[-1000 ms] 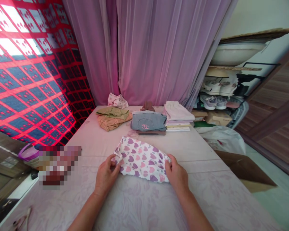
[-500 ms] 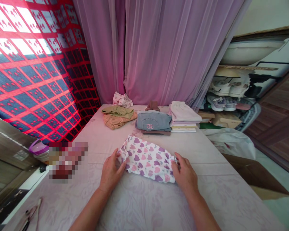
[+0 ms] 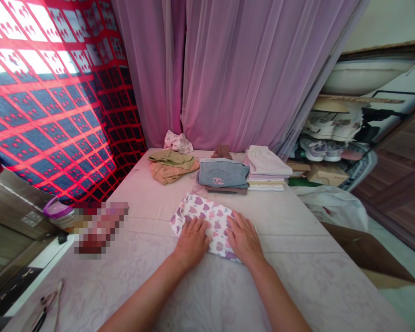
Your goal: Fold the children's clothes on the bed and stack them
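A small white garment with pink and purple hearts (image 3: 200,214) lies folded on the pale pink table cover (image 3: 152,203) in front of me. My left hand (image 3: 192,240) rests flat on its near left part, fingers stretched out. Beside it, my right hand (image 3: 243,238) presses flat on the near right part, fingers spread. Neither hand grips anything.
At the table's far end lie olive and tan clothes (image 3: 171,166), folded jeans (image 3: 222,173), a pale stack (image 3: 266,168) and a crumpled white piece (image 3: 178,141). A cardboard box (image 3: 366,256) and white bag (image 3: 332,203) stand right. Purple curtain behind; shoe shelf (image 3: 332,133) at right.
Both hands left the garment's side edges and came together on top of it, lying flat. The garment now looks narrower, folded in from the sides.
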Action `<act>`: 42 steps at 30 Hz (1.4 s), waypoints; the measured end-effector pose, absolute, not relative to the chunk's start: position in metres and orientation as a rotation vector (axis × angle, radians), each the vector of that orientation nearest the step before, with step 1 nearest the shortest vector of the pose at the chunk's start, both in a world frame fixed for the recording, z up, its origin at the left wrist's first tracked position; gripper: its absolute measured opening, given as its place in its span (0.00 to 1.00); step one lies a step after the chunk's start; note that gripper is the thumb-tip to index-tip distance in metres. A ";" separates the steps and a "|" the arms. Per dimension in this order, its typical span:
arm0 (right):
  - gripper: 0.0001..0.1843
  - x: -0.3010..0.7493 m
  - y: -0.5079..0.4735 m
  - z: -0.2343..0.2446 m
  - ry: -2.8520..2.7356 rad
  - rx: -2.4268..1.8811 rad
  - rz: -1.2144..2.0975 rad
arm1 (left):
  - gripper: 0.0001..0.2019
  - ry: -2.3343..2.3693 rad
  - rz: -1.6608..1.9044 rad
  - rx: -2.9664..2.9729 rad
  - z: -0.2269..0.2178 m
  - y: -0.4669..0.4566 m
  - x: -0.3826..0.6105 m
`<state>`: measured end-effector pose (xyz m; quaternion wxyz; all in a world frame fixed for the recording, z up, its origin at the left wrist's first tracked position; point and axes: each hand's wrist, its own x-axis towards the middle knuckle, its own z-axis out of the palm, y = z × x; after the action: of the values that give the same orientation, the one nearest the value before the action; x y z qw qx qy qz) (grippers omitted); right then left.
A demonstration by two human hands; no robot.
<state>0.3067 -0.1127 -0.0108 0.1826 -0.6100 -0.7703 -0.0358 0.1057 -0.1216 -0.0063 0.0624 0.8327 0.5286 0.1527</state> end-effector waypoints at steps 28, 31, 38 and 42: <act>0.20 0.296 -0.117 0.009 -2.199 -1.869 -0.043 | 0.17 1.618 1.002 2.070 -0.010 -0.093 0.001; 0.17 0.273 -0.123 0.021 -2.223 -1.647 0.034 | 0.18 1.602 0.990 2.106 -0.010 -0.092 0.001; 0.06 0.216 -0.122 0.016 -2.395 -1.486 0.390 | 0.18 1.643 0.978 2.080 -0.018 -0.092 -0.002; 0.05 0.210 -0.119 0.014 -2.408 -1.530 0.388 | 0.16 1.598 0.962 2.086 -0.014 -0.094 -0.002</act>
<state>0.2104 -0.1186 0.0141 0.1306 -0.5268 -0.8292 0.1335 -0.0016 -0.0938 -0.0143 0.1711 0.7345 0.5626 0.3387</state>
